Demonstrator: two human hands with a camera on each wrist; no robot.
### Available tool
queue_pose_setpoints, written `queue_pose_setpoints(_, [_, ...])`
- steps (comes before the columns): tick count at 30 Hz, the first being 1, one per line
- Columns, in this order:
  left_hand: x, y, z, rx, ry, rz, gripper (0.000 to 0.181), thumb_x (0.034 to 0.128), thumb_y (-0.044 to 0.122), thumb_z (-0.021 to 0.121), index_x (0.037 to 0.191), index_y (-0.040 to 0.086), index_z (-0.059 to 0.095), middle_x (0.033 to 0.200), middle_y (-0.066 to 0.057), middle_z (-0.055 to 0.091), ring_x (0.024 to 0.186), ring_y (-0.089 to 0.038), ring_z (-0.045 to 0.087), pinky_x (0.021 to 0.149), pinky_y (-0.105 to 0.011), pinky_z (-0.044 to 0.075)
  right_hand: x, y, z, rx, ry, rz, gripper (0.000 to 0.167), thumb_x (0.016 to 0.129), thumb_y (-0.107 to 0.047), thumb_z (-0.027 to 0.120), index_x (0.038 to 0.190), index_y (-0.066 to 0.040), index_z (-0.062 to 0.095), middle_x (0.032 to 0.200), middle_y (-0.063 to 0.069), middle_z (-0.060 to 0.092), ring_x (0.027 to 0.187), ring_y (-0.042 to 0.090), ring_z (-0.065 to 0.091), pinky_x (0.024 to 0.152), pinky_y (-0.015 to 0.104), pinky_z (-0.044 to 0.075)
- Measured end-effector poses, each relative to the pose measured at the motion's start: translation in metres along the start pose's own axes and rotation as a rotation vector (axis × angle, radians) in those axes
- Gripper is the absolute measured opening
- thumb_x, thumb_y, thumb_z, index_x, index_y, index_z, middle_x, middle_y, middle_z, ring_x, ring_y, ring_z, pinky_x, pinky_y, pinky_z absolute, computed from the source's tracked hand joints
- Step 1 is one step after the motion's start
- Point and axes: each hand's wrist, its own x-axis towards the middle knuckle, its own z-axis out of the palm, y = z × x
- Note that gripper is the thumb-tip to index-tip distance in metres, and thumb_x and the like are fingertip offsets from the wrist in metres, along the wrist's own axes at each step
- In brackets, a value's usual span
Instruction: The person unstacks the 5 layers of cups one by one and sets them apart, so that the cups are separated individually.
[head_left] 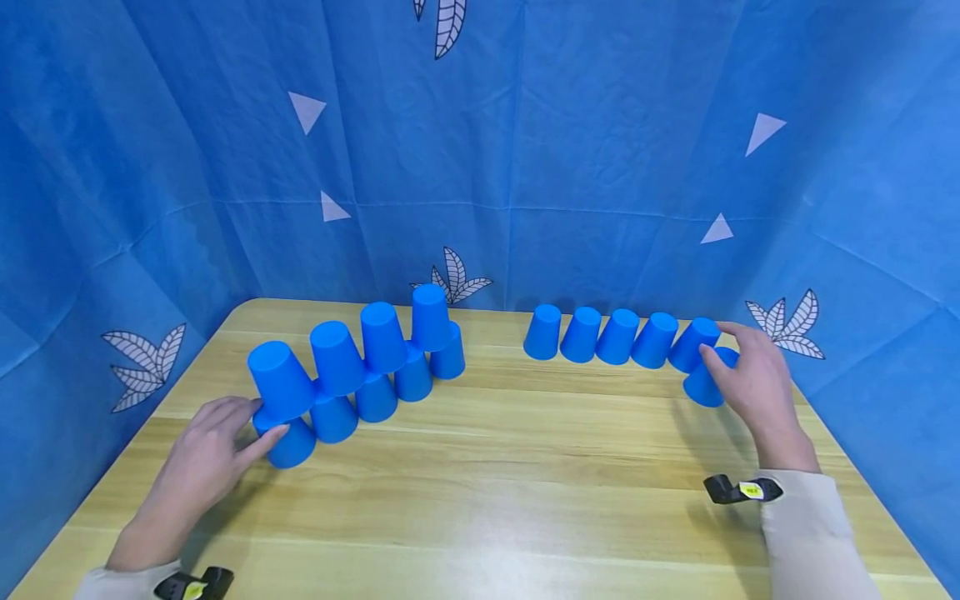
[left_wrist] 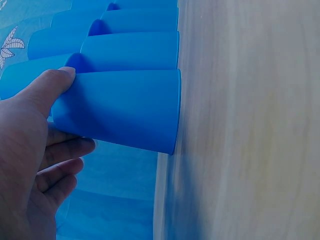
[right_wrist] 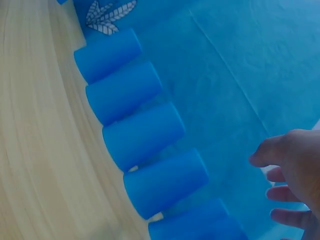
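Observation:
My left hand (head_left: pixel 202 458) pinches the front cup (head_left: pixel 291 442) of the left-hand group by its narrow end. In the left wrist view the thumb lies on this blue cup (left_wrist: pixel 120 107), with some fingers partly hidden behind it. An upper cup (head_left: pixel 281 379) bridges this cup and its neighbour (head_left: pixel 333 417). My right hand (head_left: pixel 753 387) hovers at the nearest cup (head_left: pixel 703 385) of the right-hand row, partly covering it. In the right wrist view, that hand's fingers (right_wrist: pixel 287 217) are loosely extended, apart from the visible cups. All the cups stand upside down.
Several cups form the left group's lower row (head_left: pixel 412 375), with another row (head_left: pixel 382 337) on top. Several single cups (head_left: pixel 618 337) line the table's (head_left: pixel 487 467) back right. A blue patterned curtain (head_left: pixel 600 150) hangs behind and at both sides.

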Motion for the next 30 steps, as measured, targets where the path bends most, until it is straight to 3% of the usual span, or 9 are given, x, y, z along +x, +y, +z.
queue_pose_setpoints(11, [0.0,-0.002,0.0,-0.007,-0.013,-0.011,0.048,0.0871,0.035,0.074,0.109,-0.007,0.067,0.101,-0.022,0.068,0.101,-0.044,0.058,0.088,-0.062,0.046,-0.008,-0.036,0.02,0.0,-0.044,-0.289,0.048,0.097,-0.025,0.062,0.133,0.005,0.051,0.133,0.031,0.048,0.122,0.052,0.041,0.097,0.069,0.036])
queue_pose_setpoints(18, [-0.001,0.0,0.0,-0.013,-0.006,-0.011,0.046,0.0851,0.032,0.076,0.109,-0.006,0.067,0.1,-0.021,0.068,0.1,-0.042,0.058,0.088,-0.062,0.047,-0.013,-0.056,0.034,0.016,-0.111,-0.355,0.048,0.096,-0.026,0.065,0.134,0.0,0.052,0.136,0.024,0.051,0.128,0.047,0.042,0.102,0.066,0.036])
queue_pose_setpoints(24, [0.0,-0.001,0.0,-0.009,0.004,-0.003,0.046,0.085,0.033,0.076,0.108,-0.006,0.067,0.099,-0.021,0.068,0.1,-0.042,0.059,0.088,-0.062,0.047,-0.012,-0.084,0.041,0.041,-0.221,-0.376,0.054,0.097,-0.04,0.061,0.139,-0.007,0.051,0.141,0.019,0.049,0.133,0.042,0.039,0.104,0.065,0.035])
queue_pose_setpoints(30, [0.001,0.0,-0.001,0.004,-0.01,-0.015,0.048,0.0848,0.033,0.076,0.109,-0.007,0.067,0.1,-0.022,0.068,0.1,-0.043,0.058,0.087,-0.063,0.047,-0.009,-0.118,0.041,0.03,-0.295,-0.482,0.054,0.095,-0.04,0.063,0.139,-0.01,0.053,0.14,0.014,0.051,0.133,0.039,0.04,0.106,0.063,0.035])
